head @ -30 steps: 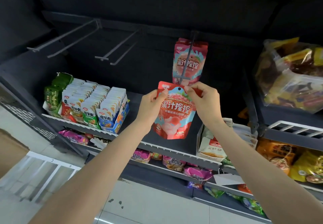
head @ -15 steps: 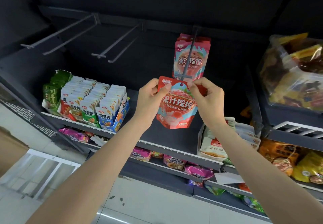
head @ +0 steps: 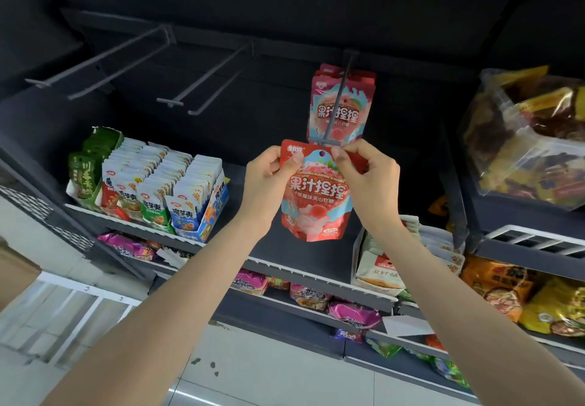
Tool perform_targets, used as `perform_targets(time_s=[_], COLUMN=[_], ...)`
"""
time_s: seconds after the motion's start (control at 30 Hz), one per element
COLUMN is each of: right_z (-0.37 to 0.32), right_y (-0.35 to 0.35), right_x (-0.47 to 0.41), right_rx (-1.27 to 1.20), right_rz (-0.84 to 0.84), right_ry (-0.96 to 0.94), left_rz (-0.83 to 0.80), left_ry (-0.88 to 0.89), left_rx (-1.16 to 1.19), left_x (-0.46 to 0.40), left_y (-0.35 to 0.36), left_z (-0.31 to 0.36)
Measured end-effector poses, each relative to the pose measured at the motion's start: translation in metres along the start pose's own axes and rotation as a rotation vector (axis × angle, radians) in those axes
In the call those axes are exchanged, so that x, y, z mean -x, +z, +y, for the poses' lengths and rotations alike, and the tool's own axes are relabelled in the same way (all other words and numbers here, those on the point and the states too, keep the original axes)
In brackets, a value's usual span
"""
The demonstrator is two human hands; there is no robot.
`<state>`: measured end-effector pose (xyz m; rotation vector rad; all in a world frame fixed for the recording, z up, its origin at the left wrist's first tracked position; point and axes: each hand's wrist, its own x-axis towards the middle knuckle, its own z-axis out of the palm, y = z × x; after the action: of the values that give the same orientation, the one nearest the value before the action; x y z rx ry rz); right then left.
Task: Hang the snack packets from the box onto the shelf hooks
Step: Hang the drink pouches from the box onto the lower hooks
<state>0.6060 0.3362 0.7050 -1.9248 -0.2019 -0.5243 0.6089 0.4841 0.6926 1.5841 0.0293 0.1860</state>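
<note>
Up and to the left of the hands, two double-wire shelf hooks (head: 95, 70) (head: 209, 84) jut out bare, with nothing hung on them, so by my reckoning there is plenty of hanging left if more packets are to come. The box they come from is nowhere I can see.

The left hand (head: 269, 180) pinches the top left corner of a red strawberry gummy packet (head: 316, 198), thumb on the front. The packet hangs upright between the two hands, its round hang hole (head: 322, 153) showing just under the tip of the third hook (head: 337, 104). The hole looks close to the hook's end bar but not yet threaded on, as far as I can judge.

The right hand (head: 368, 180) pinches the top right corner, fingers curled around the edge.

Just above and behind the hands, a few matching packets (head: 343, 111) already hang on that same hook, so that part is done.
</note>
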Motion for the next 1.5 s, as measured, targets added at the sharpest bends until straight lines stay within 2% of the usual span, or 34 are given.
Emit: perform_targets(time_s=[0.33,0.53,0.7,1.03,1.23,1.3,1.4,1.5], right_z=[0.004,0.013,0.025,0.036,0.035,0.033,0.029,0.03], right_y=[0.004,0.004,0.007,0.009,0.013,0.014,0.015,0.027], right_x=[-0.009,-0.036,-0.068,-0.124,-0.124,-0.118,-0.096,-0.064], right_rx=[0.038,0.114,0.247,0.344,0.357,0.421,0.54,0.429], right_rz=[0.03,0.059,0.066,0.029,0.061,0.112,0.293,0.247], right_ry=[0.026,-0.065,-0.082,0.029,0.002,-0.045,-0.071,0.05], left_rz=[0.032,0.105,0.077,0.017,0.022,0.026,0.066,0.114], left_ry=[0.031,0.336,0.435,0.329,0.302,0.298,0.335,0.356], left_rx=[-0.045,-0.373,-0.595,-0.675,-0.644,-0.637,-0.66,-0.703], left_x=[-0.007,-0.042,-0.079,-0.131,-0.132,-0.128,-0.115,-0.099], left_y=[0.004,0.015,0.03,0.053,0.056,0.055,0.049,0.033], left_z=[0.006,0.011,0.015,0.028,0.033,0.031,0.023,0.014])
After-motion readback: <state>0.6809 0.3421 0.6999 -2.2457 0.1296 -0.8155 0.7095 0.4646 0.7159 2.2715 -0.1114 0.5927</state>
